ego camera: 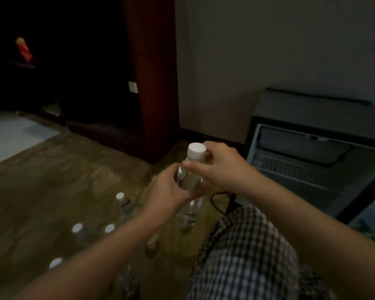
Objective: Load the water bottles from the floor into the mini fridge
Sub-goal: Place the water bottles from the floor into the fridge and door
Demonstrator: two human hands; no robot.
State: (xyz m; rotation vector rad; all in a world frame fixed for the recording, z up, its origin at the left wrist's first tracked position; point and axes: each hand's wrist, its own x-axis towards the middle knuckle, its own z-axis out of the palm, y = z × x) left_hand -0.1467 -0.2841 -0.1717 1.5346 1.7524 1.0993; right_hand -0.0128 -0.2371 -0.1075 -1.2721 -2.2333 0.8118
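A clear water bottle (191, 191) with a white cap is held upright above the floor at the centre of the view. My left hand (169, 189) wraps its body from the left. My right hand (219, 167) grips its neck just under the cap. Several more capped bottles (123, 202) stand on the brown floor to the lower left, partly hidden by my left forearm. The mini fridge (312, 161) stands open at the right, its grey interior and wire shelf visible.
A dark wooden cabinet (152, 83) stands behind the bottles against a pale wall. A black cable (219, 202) lies on the floor beside the fridge. My checked-cloth knee (247, 252) fills the lower right. The fridge door edge (368, 219) shows at far right.
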